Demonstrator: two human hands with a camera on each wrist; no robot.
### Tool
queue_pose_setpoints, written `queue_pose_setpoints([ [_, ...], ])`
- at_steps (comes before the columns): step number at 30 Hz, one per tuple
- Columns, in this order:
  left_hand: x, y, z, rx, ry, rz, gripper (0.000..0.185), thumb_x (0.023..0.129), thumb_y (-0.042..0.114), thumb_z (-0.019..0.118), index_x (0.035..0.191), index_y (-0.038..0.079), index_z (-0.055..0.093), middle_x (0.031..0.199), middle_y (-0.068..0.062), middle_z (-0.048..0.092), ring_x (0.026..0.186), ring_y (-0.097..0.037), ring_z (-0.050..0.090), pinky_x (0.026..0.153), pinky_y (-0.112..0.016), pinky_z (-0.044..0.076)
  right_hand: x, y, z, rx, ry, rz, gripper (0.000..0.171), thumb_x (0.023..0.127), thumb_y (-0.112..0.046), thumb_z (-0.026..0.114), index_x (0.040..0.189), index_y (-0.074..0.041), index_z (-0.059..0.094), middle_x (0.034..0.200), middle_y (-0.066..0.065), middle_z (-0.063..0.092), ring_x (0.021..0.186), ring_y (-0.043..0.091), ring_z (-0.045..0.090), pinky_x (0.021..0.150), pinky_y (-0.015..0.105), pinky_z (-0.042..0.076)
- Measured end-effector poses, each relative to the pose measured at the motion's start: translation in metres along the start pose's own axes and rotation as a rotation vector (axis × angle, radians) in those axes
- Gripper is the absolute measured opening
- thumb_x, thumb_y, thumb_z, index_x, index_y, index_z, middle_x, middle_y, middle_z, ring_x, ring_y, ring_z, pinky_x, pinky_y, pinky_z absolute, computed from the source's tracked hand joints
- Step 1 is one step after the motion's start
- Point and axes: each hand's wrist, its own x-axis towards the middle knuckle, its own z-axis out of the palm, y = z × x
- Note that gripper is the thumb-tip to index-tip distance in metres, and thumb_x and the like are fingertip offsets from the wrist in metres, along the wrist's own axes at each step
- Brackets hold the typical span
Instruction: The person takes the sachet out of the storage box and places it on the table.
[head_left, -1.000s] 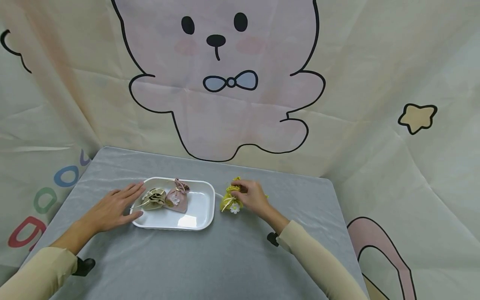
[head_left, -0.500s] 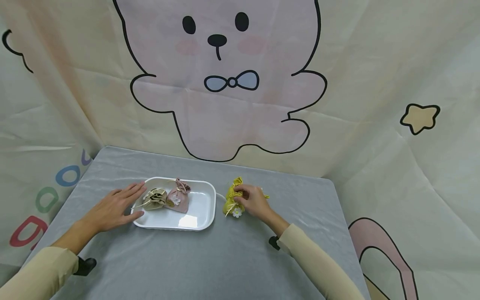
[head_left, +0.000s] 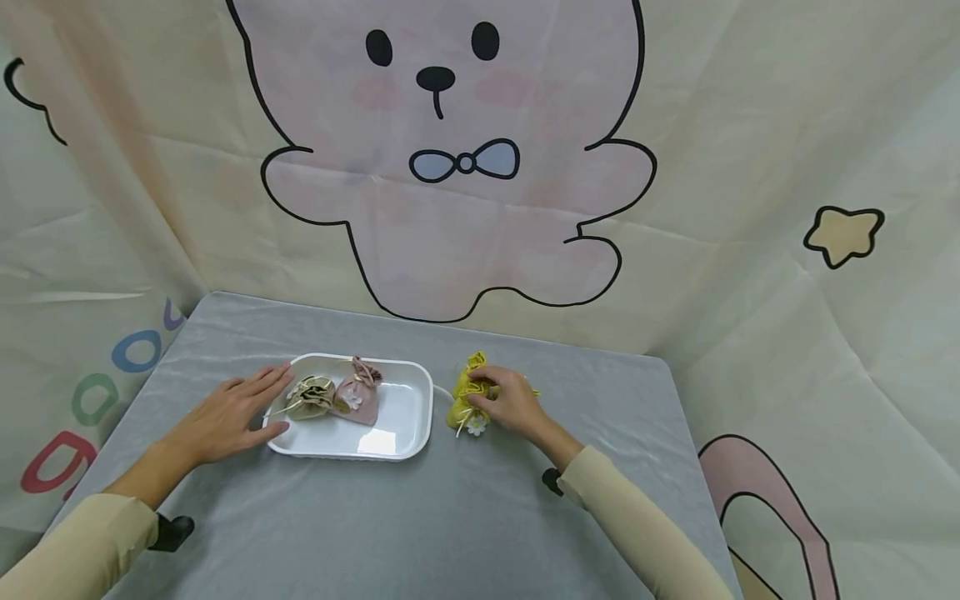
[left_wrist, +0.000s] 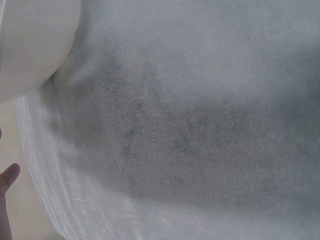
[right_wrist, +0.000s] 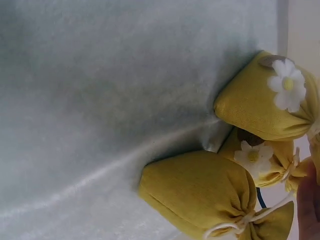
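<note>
My left hand point(head_left: 228, 415) rests, fingers extended, at the left rim of a white tray point(head_left: 408, 408). Inside the tray lie a beige drawstring pouch point(head_left: 311, 398) and a pink drawstring pouch point(head_left: 358, 398) with a white flower. Right of the tray, my right hand point(head_left: 513, 404) pinches at a yellow drawstring pouch point(head_left: 468, 396) near the table. From the right wrist, three yellow pouches show close together: one upper with a flower point(right_wrist: 265, 100), one lower with a white cord point(right_wrist: 200, 187), and one between them point(right_wrist: 255, 157). The hand hides part of them in the head view.
Grey cloth covers the table point(head_left: 420, 517). A cream curtain point(head_left: 720, 167) with a printed bear stands behind its far edge. A thin white strip point(head_left: 442, 390) lies between tray and yellow pouches.
My right hand and the yellow pouch have shifted slightly right and nearer the front, with more of the pouch's top showing. My left hand and the tray stay put.
</note>
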Motion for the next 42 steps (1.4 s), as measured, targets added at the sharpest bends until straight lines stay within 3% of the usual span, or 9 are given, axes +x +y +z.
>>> queue_pose_setpoints([
  [11, 0.0, 0.001, -0.002, -0.012, -0.031, -0.026, 0.08, 0.09, 0.049, 0.066, 0.15, 0.002, 0.042, 0.156, -0.018, 0.038, 0.138, -0.04, 0.039, 0.101, -0.065, 0.036, 0.01, -0.011, -0.002, -0.023, 0.031, -0.103, 0.031, 0.085, -0.012, 0.079, 0.114, -0.002, 0.072, 0.111, 0.009, 0.073, 0.103, 0.022, 0.069, 0.09, 0.04, 0.053],
  [19, 0.0, 0.001, -0.001, -0.011, -0.034, -0.033, 0.08, 0.09, 0.05, 0.066, 0.15, 0.002, 0.042, 0.156, -0.017, 0.037, 0.139, -0.04, 0.039, 0.102, -0.065, 0.036, 0.023, -0.024, 0.0, 0.1, 0.05, -0.167, 0.033, 0.086, -0.01, 0.077, 0.117, 0.0, 0.069, 0.11, 0.015, 0.072, 0.102, 0.027, 0.069, 0.088, 0.044, 0.055],
  [26, 0.001, -0.001, 0.001, -0.012, -0.027, -0.029, 0.08, 0.09, 0.05, 0.066, 0.15, 0.002, 0.042, 0.156, -0.017, 0.037, 0.139, -0.04, 0.039, 0.102, -0.065, 0.035, 0.036, -0.038, 0.007, 0.144, 0.015, -0.135, 0.041, 0.087, -0.013, 0.078, 0.124, -0.003, 0.066, 0.117, 0.01, 0.071, 0.108, 0.021, 0.068, 0.092, 0.031, 0.053],
  [34, 0.001, 0.0, 0.001, -0.013, -0.027, -0.027, 0.08, 0.09, 0.049, 0.067, 0.15, 0.003, 0.042, 0.156, -0.018, 0.038, 0.138, -0.04, 0.04, 0.101, -0.065, 0.036, 0.047, -0.056, 0.018, 0.242, -0.055, -0.071, 0.052, 0.087, -0.016, 0.078, 0.134, -0.003, 0.06, 0.13, 0.012, 0.065, 0.118, 0.02, 0.063, 0.098, 0.027, 0.049],
  [42, 0.0, 0.0, 0.001, -0.015, -0.016, -0.028, 0.08, 0.089, 0.048, 0.068, 0.149, 0.002, 0.043, 0.156, -0.018, 0.038, 0.138, -0.04, 0.04, 0.101, -0.065, 0.036, 0.055, -0.069, 0.037, 0.271, -0.075, -0.089, 0.052, 0.088, -0.01, 0.076, 0.135, 0.0, 0.058, 0.133, 0.015, 0.063, 0.121, 0.023, 0.062, 0.099, 0.024, 0.047],
])
